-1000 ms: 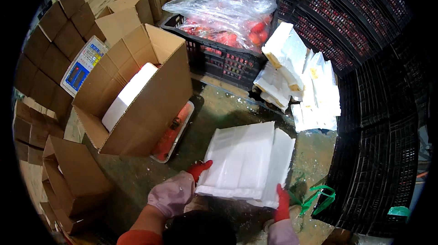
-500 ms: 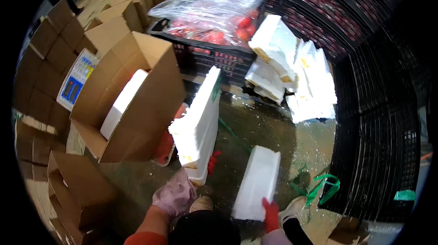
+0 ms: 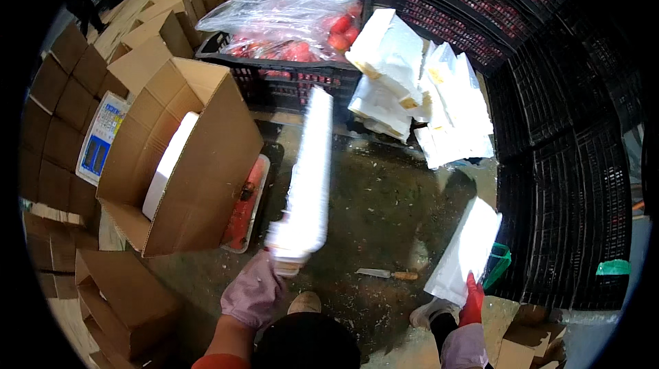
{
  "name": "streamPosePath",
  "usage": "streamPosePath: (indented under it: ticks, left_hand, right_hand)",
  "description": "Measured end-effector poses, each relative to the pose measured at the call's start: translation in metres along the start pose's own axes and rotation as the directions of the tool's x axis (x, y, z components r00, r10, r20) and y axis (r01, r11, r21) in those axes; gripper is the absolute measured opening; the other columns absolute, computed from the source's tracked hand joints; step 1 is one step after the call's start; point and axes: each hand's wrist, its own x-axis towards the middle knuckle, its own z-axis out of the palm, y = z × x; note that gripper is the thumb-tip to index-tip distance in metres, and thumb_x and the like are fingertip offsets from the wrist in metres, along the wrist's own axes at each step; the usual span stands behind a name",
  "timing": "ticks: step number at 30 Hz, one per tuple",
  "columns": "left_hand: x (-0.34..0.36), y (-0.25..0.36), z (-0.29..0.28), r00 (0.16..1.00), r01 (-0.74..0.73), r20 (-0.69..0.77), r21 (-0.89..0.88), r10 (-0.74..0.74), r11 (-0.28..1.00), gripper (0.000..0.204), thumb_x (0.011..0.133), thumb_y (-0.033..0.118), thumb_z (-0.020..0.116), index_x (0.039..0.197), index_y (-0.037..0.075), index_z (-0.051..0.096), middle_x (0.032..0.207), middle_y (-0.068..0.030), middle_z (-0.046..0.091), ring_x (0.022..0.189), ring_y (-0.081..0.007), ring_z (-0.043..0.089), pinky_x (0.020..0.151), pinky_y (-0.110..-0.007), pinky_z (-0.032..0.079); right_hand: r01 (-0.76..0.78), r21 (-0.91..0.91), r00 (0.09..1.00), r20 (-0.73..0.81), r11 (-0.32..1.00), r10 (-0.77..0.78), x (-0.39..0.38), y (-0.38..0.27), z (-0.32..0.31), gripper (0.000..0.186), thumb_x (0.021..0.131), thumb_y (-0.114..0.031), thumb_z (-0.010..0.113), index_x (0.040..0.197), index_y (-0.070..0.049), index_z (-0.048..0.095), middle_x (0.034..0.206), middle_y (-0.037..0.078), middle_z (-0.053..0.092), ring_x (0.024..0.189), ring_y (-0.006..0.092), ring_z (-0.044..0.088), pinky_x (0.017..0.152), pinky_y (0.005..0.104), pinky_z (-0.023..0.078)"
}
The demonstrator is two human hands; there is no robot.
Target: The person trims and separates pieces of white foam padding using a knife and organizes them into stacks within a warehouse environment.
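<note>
My left hand (image 3: 267, 257), mostly hidden under a pink sleeve cover and the foam, grips a blurred white foam board (image 3: 307, 177) held on edge. My right hand (image 3: 471, 297), in a red glove, holds a smaller white foam piece (image 3: 461, 249) at the lower right, beside green strapping (image 3: 501, 259). A knife with a wooden handle (image 3: 405, 275) lies on the floor (image 3: 371, 211) between them. Left of my left hand stand an open cardboard box (image 3: 206, 177) with white foam (image 3: 166, 163) inside and, beside it, a red-topped tray (image 3: 240, 232).
A black crate (image 3: 302, 81) of red fruit under plastic is at the back, beside heaped foam pieces (image 3: 384, 53). Stacked black crates (image 3: 563, 218) line the right. Cardboard boxes (image 3: 127, 304) and a scale (image 3: 99, 139) stand left. Another person's legs (image 3: 86, 8) show top left.
The foam I held flat with both hands is in two separate parts: the left one swung upright, the right one carried further right. The knife on the floor has come into view.
</note>
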Motion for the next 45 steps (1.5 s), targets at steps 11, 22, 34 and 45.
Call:
streamPosePath:
  ticks: [11, 22, 34, 45]
  left_hand:
    - [0.052, -0.019, -0.045, 0.602, 0.528, -0.381, 0.849, 0.702, 0.008, 0.103, 0.064, 0.057, 0.069, 0.137, -0.003, 0.026, 0.136, -0.0209, 0.037, 0.123, -0.0311, 0.041, 0.100, -0.035, 0.036]
    - [0.034, -0.028, 0.273, 0.693, -0.569, 0.639, 0.769, 0.335, -0.290, 0.099, 0.064, 0.013, 0.080, 0.142, 0.011, 0.019, 0.138, -0.0153, 0.033, 0.099, -0.0246, 0.054, 0.085, -0.036, 0.047]
    - [0.064, -0.056, 0.246, 0.929, -0.190, 0.365, 0.613, 0.062, -0.767, 0.014, 0.074, 0.020, 0.059, 0.082, 0.009, 0.065, 0.082, -0.0152, 0.063, 0.077, -0.0337, 0.062, 0.065, -0.044, 0.049]
    - [0.057, -0.029, 0.177, 0.982, -0.170, 0.160, 0.554, -0.096, -0.815, 0.023, 0.076, 0.026, 0.059, 0.089, 0.008, 0.065, 0.088, -0.0153, 0.063, 0.086, -0.0344, 0.058, 0.073, -0.042, 0.046]
  right_hand:
    - [-0.308, 0.547, 0.684, 0.696, 0.779, -0.218, 0.017, -0.035, -0.043, 0.073, 0.086, -0.057, 0.045, 0.123, 0.006, 0.044, 0.077, 0.005, 0.058, 0.058, 0.0154, 0.056, 0.049, 0.0302, 0.047]
    - [-0.535, 0.334, 0.297, 0.934, 0.776, -0.197, -0.076, -0.081, -0.039, 0.059, 0.090, -0.042, 0.049, 0.128, 0.002, 0.042, 0.099, 0.011, 0.063, 0.077, 0.0181, 0.062, 0.066, 0.0297, 0.052]
    - [-0.920, 0.295, 0.253, 0.950, 0.258, -0.181, -0.163, -0.095, 0.026, 0.072, 0.085, -0.049, 0.049, 0.133, 0.002, 0.033, 0.069, 0.004, 0.055, 0.048, 0.0129, 0.048, 0.041, 0.0224, 0.039]
    - [-0.939, 0.341, 0.227, 0.712, 0.044, -0.665, -0.043, -0.144, -0.051, 0.051, 0.085, -0.023, 0.048, 0.132, -0.002, 0.040, 0.076, 0.001, 0.054, 0.063, 0.0092, 0.054, 0.057, 0.0242, 0.051]
